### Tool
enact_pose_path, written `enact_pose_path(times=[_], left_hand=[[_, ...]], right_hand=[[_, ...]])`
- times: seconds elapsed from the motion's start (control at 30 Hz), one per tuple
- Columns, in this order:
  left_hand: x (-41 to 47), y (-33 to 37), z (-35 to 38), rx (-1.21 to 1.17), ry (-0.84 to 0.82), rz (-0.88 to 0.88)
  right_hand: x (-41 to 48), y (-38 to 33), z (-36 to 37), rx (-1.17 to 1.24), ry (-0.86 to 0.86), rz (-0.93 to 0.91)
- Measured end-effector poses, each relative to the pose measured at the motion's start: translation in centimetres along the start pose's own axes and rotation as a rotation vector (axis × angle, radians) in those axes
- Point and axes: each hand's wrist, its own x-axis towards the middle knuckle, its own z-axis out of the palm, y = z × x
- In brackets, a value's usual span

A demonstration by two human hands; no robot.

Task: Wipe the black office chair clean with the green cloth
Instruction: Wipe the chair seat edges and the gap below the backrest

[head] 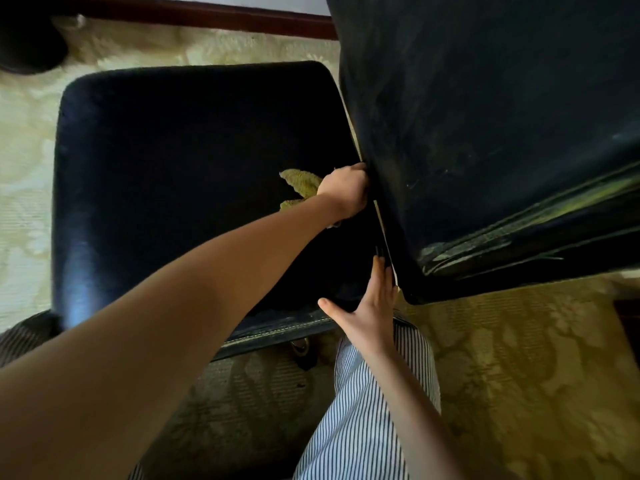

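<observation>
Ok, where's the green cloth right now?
In the head view the green cloth lies on the seat just right of centre, gripped by the left hand beside the backrest.

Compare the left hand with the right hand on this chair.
The left hand is curled, gripping the green cloth; the right hand is flat, fingers straight, holding nothing. The left hand lies farther along the seat; the right hand sits near its closer edge. Both are bare and at the backrest edge.
</observation>
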Motion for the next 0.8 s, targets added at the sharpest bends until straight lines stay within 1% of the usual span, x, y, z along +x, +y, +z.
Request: enact_pose_path(times=[0.07,0.13,0.3,0.37,0.4,0.47,0.53,0.57,0.63,0.73,0.8], left_hand=[[-0.5,0.5,0.3,0.003,-0.008,-0.009],[-1.7,0.8,0.5,-0.003,-0.042,0.029],[-6.3,1.4,1.9,0.033,-0.179,0.28],[-7.0,0.8,2.0,-0.005,-0.198,0.342],[-6.9,0.4,1.8,-0.026,-0.183,0.361],[-5.7,-0.5,1.3,-0.054,-0.072,0.332],[-4.4,-0.9,1.2,-0.107,0.073,0.172],[-3.9,-0.8,1.2,-0.118,0.104,0.094],[-3.4,-0.2,1.5,-0.088,0.084,0.034],[-3.8,0.2,2.0,-0.094,0.028,0.052],[-4.6,0.5,2.1,-0.085,-0.015,0.112]], right_hand=[[0.0,-0.1,-0.2,0.005,-0.01,0.015],[0.0,-0.3,-0.4,0.019,-0.014,0.027],[-0.2,-0.2,-0.6,0.053,-0.032,0.09],[-0.4,0.0,-0.9,0.038,-0.041,0.068],[-0.5,0.1,-1.1,0.024,-0.041,0.044],[-1.0,0.2,-1.4,-0.046,-0.016,-0.012],[-1.7,0.4,-1.6,-0.19,0.049,-0.057],[-2.0,0.6,-1.6,-0.253,0.085,-0.062],[-2.7,1.0,-1.6,-0.324,0.128,-0.054],[-2.9,1.3,-1.9,-0.391,0.031,-0.033],[-2.9,1.6,-2.0,-0.394,-0.008,-0.037]])
